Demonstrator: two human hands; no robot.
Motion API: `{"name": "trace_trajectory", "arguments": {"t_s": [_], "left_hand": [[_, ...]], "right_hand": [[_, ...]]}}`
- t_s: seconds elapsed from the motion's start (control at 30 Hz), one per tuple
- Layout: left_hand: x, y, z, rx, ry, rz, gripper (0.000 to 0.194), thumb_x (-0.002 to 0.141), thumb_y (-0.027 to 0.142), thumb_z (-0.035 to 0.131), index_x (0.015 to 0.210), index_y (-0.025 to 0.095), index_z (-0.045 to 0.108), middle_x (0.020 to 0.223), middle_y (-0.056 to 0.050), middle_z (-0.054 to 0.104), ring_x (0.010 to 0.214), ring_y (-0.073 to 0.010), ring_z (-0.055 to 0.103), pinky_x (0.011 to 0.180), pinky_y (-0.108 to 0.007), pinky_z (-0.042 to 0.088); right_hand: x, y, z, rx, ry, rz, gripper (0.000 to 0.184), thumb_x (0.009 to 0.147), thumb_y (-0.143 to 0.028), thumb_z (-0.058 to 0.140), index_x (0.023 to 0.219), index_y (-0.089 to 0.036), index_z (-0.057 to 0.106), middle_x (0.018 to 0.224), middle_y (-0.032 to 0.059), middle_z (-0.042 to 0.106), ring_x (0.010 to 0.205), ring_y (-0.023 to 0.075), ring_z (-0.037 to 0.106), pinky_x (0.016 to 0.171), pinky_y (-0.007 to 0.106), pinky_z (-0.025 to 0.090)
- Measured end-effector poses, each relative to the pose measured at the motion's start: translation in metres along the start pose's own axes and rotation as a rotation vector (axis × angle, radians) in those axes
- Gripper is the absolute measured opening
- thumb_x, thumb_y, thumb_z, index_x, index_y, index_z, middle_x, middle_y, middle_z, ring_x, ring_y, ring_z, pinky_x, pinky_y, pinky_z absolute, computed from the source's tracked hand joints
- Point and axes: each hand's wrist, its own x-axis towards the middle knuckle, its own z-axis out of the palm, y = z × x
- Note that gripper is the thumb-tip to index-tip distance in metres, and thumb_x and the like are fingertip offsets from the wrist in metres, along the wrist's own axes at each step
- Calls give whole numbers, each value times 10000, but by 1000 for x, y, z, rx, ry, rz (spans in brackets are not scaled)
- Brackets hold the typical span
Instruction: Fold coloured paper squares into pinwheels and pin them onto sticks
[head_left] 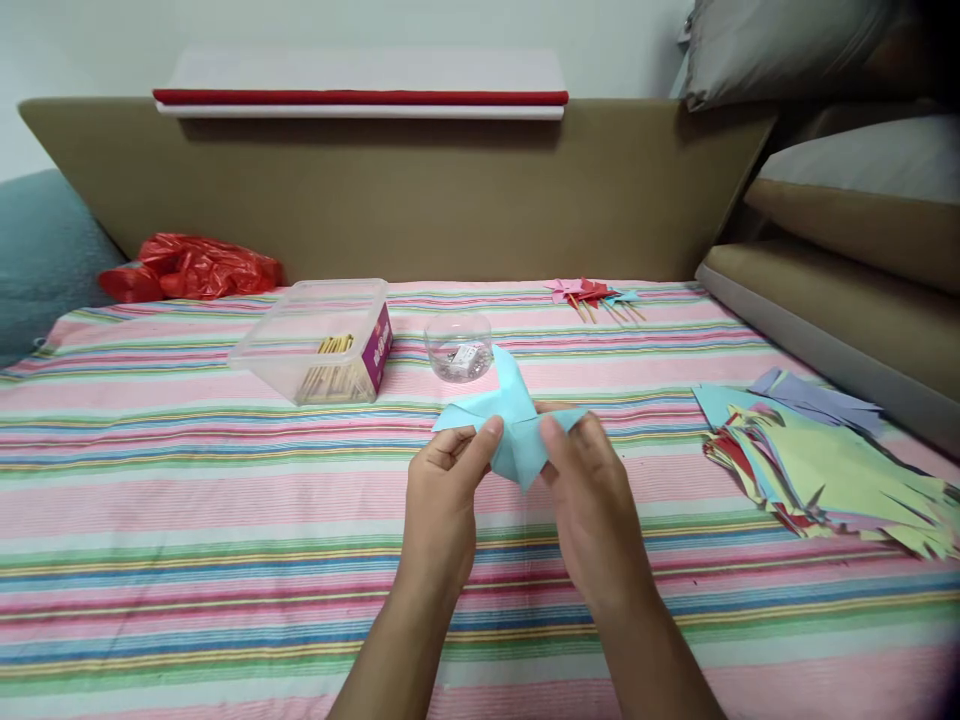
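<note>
A light blue paper pinwheel (517, 432) is held up in front of me, its folded blades spread in several directions. My left hand (450, 480) pinches its left side between thumb and fingers. On the opposite side my right hand (589, 490) grips the paper, thumb in front and fingers behind. No stick shows on this pinwheel. Just beyond it stands a clear round tub (458, 350) with small shiny pieces and a white label inside.
A clear plastic box (322, 330) of wooden sticks stands left of centre. Finished pinwheels on sticks (592, 297) lie at the back. Cut coloured paper (832, 460) is piled at the right, near stacked cushions (847, 290). A red plastic bag (199, 268) sits back left.
</note>
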Motion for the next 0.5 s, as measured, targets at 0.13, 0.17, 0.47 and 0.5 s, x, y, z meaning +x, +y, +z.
{"name": "trace_trajectory", "arguments": {"t_s": [0.13, 0.17, 0.47, 0.5], "left_hand": [[6, 3, -7, -50, 4, -38, 280, 753, 383, 863, 751, 131, 740, 743, -15, 651, 705, -109, 566, 656, -213, 498], [7, 4, -8, -60, 4, -40, 280, 750, 380, 866, 752, 130, 741, 744, -16, 654, 703, -108, 569, 652, -209, 502], [9, 9, -14, -61, -56, -55, 306, 763, 353, 860, 664, 131, 673, 659, 17, 588, 627, -77, 509, 597, -175, 471], [9, 9, -14, -55, -60, -57, 317, 756, 351, 864, 646, 132, 663, 642, 21, 576, 613, -75, 497, 582, -173, 459]], "right_hand": [[4, -8, -21, -360, -21, -429, 272, 972, -287, 589, 1234, -340, 538, 1415, 65, 529, 1188, 243, 596, 963, 467, 538], [4, -10, -26, -513, -55, -546, 292, 971, -227, 579, 1236, -346, 552, 1454, 65, 486, 1264, 253, 552, 1028, 497, 499], [4, -14, -33, -973, -265, -842, 173, 912, -136, 703, 931, -303, 744, 1552, 58, 375, 1394, 340, 427, 1029, 569, 451], [5, -14, -33, -970, -267, -845, 163, 908, -142, 712, 913, -300, 751, 1550, 59, 383, 1384, 338, 434, 1025, 566, 453]]}}
